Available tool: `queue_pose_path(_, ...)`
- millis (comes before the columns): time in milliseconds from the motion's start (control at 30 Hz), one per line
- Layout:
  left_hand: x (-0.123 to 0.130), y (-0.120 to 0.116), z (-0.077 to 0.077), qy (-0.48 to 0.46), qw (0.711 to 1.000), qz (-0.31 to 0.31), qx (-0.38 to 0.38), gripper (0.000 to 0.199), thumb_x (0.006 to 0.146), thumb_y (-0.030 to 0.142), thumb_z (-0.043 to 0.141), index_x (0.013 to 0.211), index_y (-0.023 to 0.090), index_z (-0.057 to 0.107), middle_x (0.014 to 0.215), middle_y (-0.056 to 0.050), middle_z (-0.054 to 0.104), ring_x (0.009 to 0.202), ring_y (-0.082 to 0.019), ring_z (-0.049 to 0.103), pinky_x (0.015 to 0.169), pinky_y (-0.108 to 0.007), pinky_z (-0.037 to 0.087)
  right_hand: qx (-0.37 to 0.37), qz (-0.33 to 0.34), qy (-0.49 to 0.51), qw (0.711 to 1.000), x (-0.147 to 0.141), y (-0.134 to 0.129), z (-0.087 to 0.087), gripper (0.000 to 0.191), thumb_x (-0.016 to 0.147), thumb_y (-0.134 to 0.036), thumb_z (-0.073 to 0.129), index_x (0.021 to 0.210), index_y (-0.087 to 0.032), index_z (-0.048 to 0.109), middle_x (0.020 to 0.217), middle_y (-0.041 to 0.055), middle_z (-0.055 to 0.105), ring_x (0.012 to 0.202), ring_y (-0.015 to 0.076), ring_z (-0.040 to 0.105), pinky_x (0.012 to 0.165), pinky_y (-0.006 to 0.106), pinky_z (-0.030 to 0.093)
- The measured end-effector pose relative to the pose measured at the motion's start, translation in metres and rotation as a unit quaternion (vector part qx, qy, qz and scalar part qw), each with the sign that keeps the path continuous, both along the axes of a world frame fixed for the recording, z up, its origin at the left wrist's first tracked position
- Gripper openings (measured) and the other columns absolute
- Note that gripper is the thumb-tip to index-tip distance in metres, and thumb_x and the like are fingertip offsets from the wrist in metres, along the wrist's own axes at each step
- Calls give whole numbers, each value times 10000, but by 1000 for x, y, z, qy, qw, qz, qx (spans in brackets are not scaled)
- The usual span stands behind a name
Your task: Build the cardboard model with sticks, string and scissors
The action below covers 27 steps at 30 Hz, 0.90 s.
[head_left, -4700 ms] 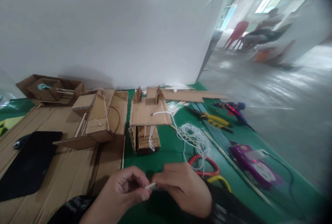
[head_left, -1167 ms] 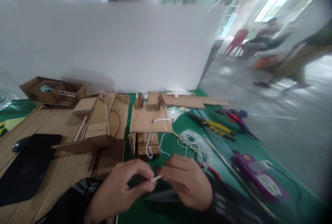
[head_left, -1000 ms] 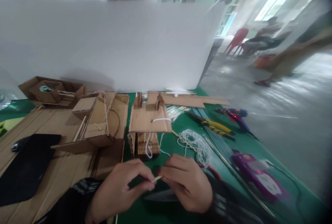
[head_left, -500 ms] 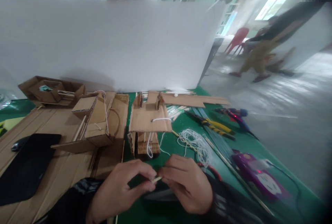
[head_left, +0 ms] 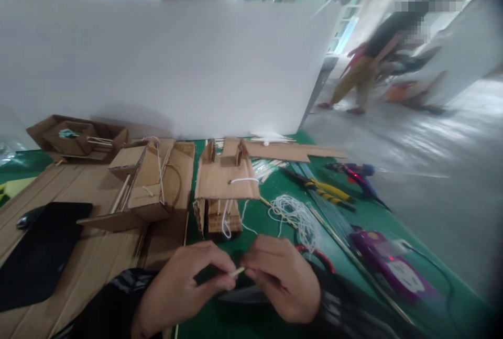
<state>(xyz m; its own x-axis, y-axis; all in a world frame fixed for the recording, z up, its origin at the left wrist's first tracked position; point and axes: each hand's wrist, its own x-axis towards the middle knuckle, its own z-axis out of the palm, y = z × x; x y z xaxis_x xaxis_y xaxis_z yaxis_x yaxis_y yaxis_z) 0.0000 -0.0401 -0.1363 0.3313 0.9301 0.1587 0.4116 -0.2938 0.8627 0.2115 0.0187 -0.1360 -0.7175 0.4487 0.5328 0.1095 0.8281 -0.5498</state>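
A short pale wooden stick (head_left: 238,272) is pinched at its two ends, with the fingertips of my left hand (head_left: 192,281) on one side and those of my right hand (head_left: 281,279) on the other. Just beyond the hands stands a cardboard structure (head_left: 226,179) with a loop of white string (head_left: 226,221) hanging at its front. A tangle of white string (head_left: 294,216) lies behind my right hand. Partly hidden beside that hand is a red handle (head_left: 328,262). Under both hands a dark object (head_left: 247,295) shows only in part; I cannot tell its kind.
Left lie a cardboard assembly (head_left: 147,182), a cardboard box (head_left: 78,137) and a black mat (head_left: 47,250). Right are yellow-black pliers (head_left: 330,192), a glue gun (head_left: 359,176), and a purple power strip (head_left: 389,260) with a cable. A white panel (head_left: 168,66) stands behind. A person (head_left: 369,61) walks beyond.
My hands stay nearly still with the stick between them. In the background the walking person has moved to the left.
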Motion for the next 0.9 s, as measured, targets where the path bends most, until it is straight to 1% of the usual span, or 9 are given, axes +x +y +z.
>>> queue_pose_path(133,1,-1,-1,-6,1000,-19,7,71,870,252,675,828,201,701,791,8,715,754,-108,642,715,-162,449,-31,17,-5,999,1,0,-1,350,1021,-279,346,872,-147,634,706,65,608,659,154,516,574,277,369)
queue_pose_path(267,0,-2,-5,-7,1000,-11,5,105,863,258,683,781,193,689,761,4,710,725,-112,641,692,-174,448,-45,22,3,999,0,0,-4,394,1032,-326,314,869,-147,625,703,64,604,664,153,519,579,274,373)
queue_pose_path(433,0,-2,-6,-4,1000,-12,5,128,877,272,663,778,192,677,768,-1,698,736,-119,637,690,-182,446,-54,21,-4,998,0,0,-5,419,1034,-344,301,869,-145,631,693,62,597,660,153,518,580,277,373)
queue_pose_path(533,1,-2,-5,-2,1000,-9,18,83,876,258,662,828,192,672,794,0,698,743,-117,631,694,-175,443,-72,18,-4,997,1,0,-4,421,1030,-362,314,866,-140,631,711,65,596,675,153,522,591,274,377)
queue_pose_path(633,1,0,-3,9,999,-24,30,35,875,215,662,849,194,672,808,2,710,762,-112,631,713,-161,442,-89,17,-7,996,1,-1,-5,424,1028,-371,322,843,-139,625,711,63,586,682,152,518,604,272,384)
queue_pose_path(733,0,2,-3,0,999,-37,39,95,887,246,651,813,192,677,790,-6,719,762,-121,644,719,-171,451,-86,22,-3,996,1,-2,-6,438,1030,-379,308,826,-147,619,692,53,578,667,145,517,594,264,381)
queue_pose_path(800,-1,2,-4,-10,999,-33,35,121,886,267,653,796,193,687,777,-10,724,744,-123,653,709,-174,460,-84,22,-4,996,1,-2,-7,447,1032,-380,297,826,-149,619,695,52,583,668,143,521,595,262,383)
queue_pose_path(900,-2,0,-5,-8,999,-28,22,126,875,254,666,767,195,694,761,-1,726,725,-114,659,696,-164,461,-87,21,-8,996,0,-1,-7,447,1033,-377,296,830,-148,623,699,54,588,676,146,522,604,265,385)
